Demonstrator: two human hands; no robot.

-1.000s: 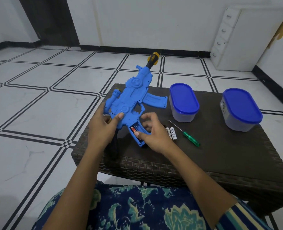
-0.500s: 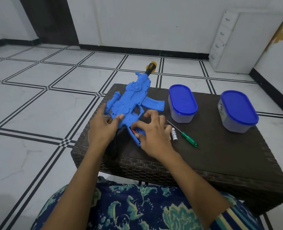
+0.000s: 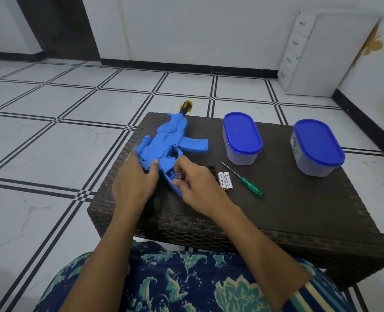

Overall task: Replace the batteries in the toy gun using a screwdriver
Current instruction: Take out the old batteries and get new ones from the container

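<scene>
A blue toy gun (image 3: 168, 140) with a yellow muzzle lies on the dark wicker table (image 3: 288, 206), its grip pointing toward me with the battery compartment open. My left hand (image 3: 134, 183) holds the gun's body down. My right hand (image 3: 197, 185) pinches a dark red battery (image 3: 180, 175) between thumb and fingers at the open compartment. Two white batteries (image 3: 225, 181) lie side by side just right of my right hand. A green-handled screwdriver (image 3: 245, 181) lies beyond them, shaft pointing away from me.
Two clear tubs with blue lids stand on the table, one in the middle (image 3: 241, 137) and one at the right (image 3: 317, 146). A white drawer cabinet (image 3: 321, 55) stands by the far wall. Tiled floor surrounds the table.
The gun has settled lower on the table. My right hand has lifted off the grip, and a dark red battery now shows in its fingertips at the compartment.
</scene>
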